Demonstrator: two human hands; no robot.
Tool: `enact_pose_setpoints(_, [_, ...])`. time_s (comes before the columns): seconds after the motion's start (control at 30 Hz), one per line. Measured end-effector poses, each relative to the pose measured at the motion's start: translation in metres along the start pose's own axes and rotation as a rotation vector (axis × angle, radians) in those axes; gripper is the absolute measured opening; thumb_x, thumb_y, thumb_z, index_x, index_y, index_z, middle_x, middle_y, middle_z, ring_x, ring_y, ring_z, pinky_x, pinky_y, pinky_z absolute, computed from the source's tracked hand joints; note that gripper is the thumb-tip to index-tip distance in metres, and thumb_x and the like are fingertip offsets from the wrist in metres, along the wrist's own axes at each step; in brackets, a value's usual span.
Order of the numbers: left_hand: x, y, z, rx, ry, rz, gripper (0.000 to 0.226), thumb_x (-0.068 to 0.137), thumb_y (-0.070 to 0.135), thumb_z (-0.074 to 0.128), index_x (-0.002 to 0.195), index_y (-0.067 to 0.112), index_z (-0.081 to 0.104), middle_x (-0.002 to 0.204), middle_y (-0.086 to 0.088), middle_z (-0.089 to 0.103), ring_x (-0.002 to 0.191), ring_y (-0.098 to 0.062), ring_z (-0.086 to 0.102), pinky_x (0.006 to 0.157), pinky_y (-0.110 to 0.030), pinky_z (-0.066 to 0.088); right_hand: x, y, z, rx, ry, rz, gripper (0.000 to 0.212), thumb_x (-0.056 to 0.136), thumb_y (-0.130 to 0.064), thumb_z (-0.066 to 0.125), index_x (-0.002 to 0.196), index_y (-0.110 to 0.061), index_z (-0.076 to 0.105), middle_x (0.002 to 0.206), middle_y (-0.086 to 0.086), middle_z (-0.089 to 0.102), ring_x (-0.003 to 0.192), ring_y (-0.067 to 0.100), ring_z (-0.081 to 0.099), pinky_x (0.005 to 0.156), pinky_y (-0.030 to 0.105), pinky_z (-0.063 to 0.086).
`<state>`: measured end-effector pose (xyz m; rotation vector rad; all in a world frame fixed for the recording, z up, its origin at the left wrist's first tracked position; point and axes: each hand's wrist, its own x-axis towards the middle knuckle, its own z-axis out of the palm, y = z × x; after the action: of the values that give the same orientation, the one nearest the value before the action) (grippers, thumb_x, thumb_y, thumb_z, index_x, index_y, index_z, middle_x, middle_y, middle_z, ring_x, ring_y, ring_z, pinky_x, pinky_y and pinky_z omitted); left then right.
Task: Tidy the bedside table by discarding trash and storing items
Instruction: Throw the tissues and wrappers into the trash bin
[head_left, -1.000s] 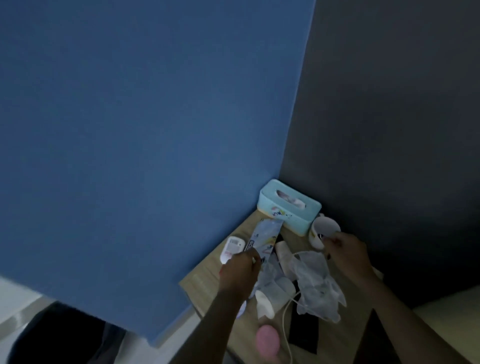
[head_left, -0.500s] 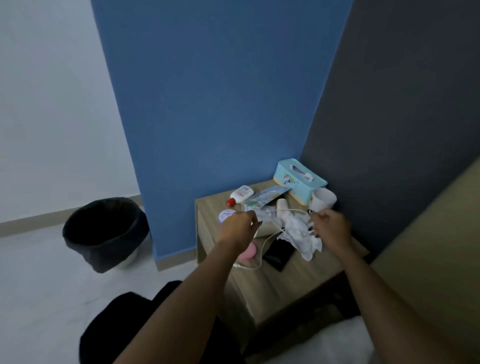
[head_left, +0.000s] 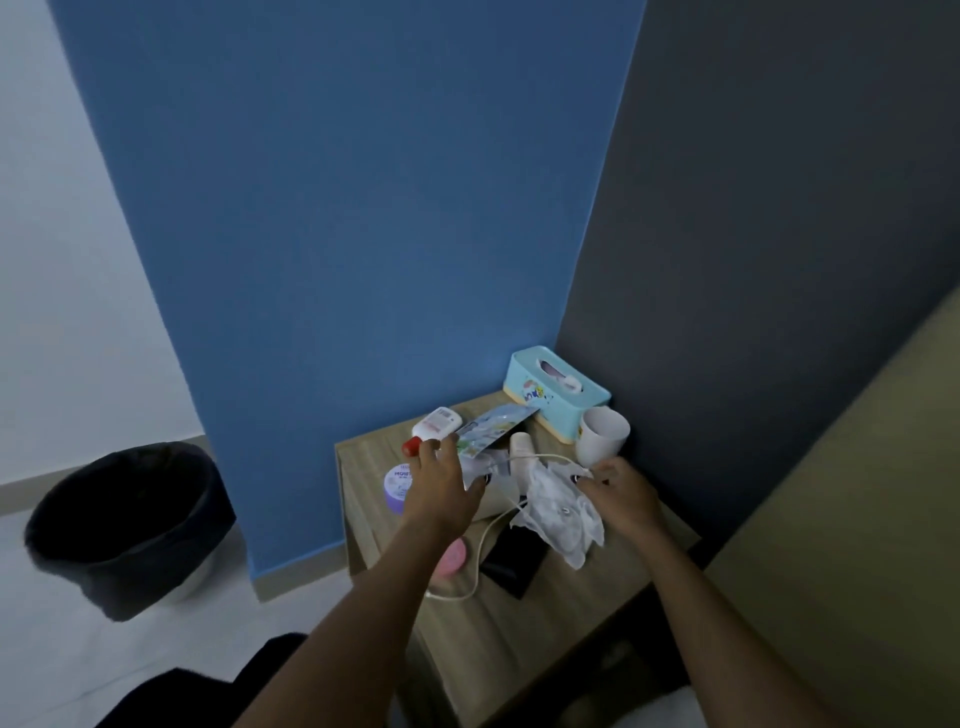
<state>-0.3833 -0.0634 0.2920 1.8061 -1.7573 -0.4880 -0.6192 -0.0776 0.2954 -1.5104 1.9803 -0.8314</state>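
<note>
On the wooden bedside table (head_left: 524, 629) lies a heap of trash: a crumpled white tissue (head_left: 563, 519), a tipped paper cup (head_left: 522, 448) and a light blue packet (head_left: 496, 428). My left hand (head_left: 441, 486) hovers over the heap with fingers fairly straight and thumb spread, its fingertips at the packet's near end. My right hand (head_left: 621, 493) pinches the top of the crumpled tissue, close to a white cable (head_left: 478, 558). On the floor to the left stands a black-lined trash bin (head_left: 124, 519).
At the table's back corner are a teal tissue box (head_left: 556, 389) and a white cup (head_left: 602, 434). A white bottle with a red cap (head_left: 436, 423), a purple jar (head_left: 397, 483), a pink round item (head_left: 453, 560) and a black phone (head_left: 514, 564) also sit there. Walls close behind.
The view has pulled back and swung left, bringing the bin into sight. The blue packet has dropped from upright in my left hand to lying flat. My right hand left the cup for the tissue.
</note>
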Motion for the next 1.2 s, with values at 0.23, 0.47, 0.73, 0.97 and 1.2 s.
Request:
enact_pose_setpoints(0.23, [0.050,-0.007,0.036,0.131,-0.348,-0.008,0.093,0.077,0.037,0.072,0.149,0.015,0.016,0.155,-0.022,0.005,0.144,-0.041,0.011,0.114,-0.047,0.027,0.062,0.003,0.028,-0.080,-0.135,-0.032,0.048,0.074,-0.033,0.072,0.116,-0.016,0.058,0.117,0.004,0.063,0.110,0.024,0.058,0.085,0.031,0.048])
enact_pose_setpoints(0.47, [0.058,-0.025,0.075,0.148,-0.404,-0.059,0.082,0.073,0.036,0.077,0.140,0.013,0.034,0.141,-0.018,0.030,0.128,-0.040,0.039,0.104,-0.045,0.039,0.092,0.020,0.061,-0.264,-0.231,0.055,0.058,0.074,-0.028,0.072,0.127,-0.013,0.053,0.132,0.012,0.056,0.122,0.030,0.051,0.097,0.033,0.043])
enact_pose_setpoints(0.73, [0.051,-0.028,0.086,-0.018,-0.219,-0.120,0.059,0.078,0.002,0.065,0.134,0.013,0.047,0.140,-0.014,0.038,0.123,-0.035,0.047,0.103,-0.036,0.040,0.093,0.032,0.060,-0.341,-0.168,0.081,0.031,0.080,-0.005,0.061,0.109,-0.005,0.070,0.117,0.014,0.068,0.110,0.030,0.062,0.089,0.030,0.049])
enact_pose_setpoints(0.97, [0.049,-0.009,0.057,0.008,-0.147,-0.039,0.070,0.074,-0.008,0.065,0.138,0.009,0.042,0.150,-0.015,0.026,0.132,-0.034,0.042,0.108,-0.034,0.037,0.095,-0.012,0.024,-0.248,0.023,-0.060,0.021,0.078,-0.001,0.064,0.097,-0.002,0.073,0.102,0.017,0.072,0.099,0.031,0.065,0.085,0.032,0.052])
enact_pose_setpoints(1.2, [0.056,0.018,-0.018,0.289,-0.041,0.189,0.077,0.071,-0.016,0.063,0.138,0.008,0.034,0.156,-0.018,0.007,0.144,-0.035,0.013,0.109,-0.041,0.037,0.082,-0.090,-0.016,-0.027,0.388,-0.286,0.026,0.079,0.002,0.056,0.098,-0.006,0.072,0.100,0.017,0.073,0.094,0.032,0.066,0.081,0.031,0.049])
